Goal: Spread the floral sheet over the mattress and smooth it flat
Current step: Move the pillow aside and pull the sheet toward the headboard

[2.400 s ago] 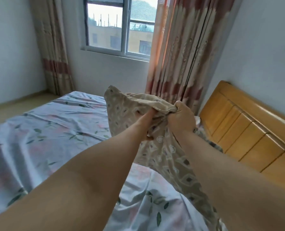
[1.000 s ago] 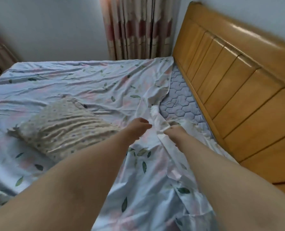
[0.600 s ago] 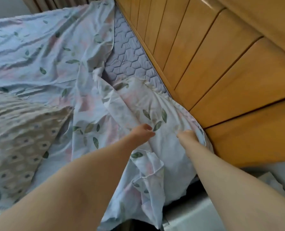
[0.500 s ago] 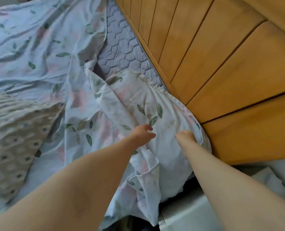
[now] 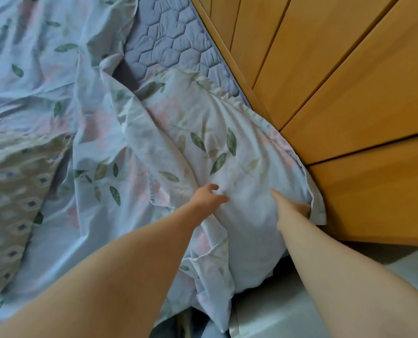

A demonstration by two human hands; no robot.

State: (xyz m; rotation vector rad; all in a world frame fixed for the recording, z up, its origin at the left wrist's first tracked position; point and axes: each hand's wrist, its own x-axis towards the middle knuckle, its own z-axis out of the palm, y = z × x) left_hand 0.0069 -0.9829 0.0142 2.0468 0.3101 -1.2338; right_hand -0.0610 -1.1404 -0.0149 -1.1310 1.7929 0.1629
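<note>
The pale blue floral sheet (image 5: 210,132) lies rumpled over the corner of the bed next to the headboard. A strip of grey quilted mattress (image 5: 168,45) shows bare along the headboard. My left hand (image 5: 208,196) rests on a fold of the sheet with its fingers apart. My right hand (image 5: 292,207) is at the sheet's corner edge beside the headboard, its fingers tucked under the hem and partly hidden. A bunched flap of the sheet hangs down over the side of the bed below my arms.
The wooden headboard (image 5: 337,81) rises right beside my right hand. A beige patterned pillow (image 5: 12,191) lies on the sheet at the left. Light floor (image 5: 276,313) shows beside the bed at the bottom.
The pillow I held was put down on the bed. Both hands moved to the sheet's corner by the headboard, and my view dropped closer to it.
</note>
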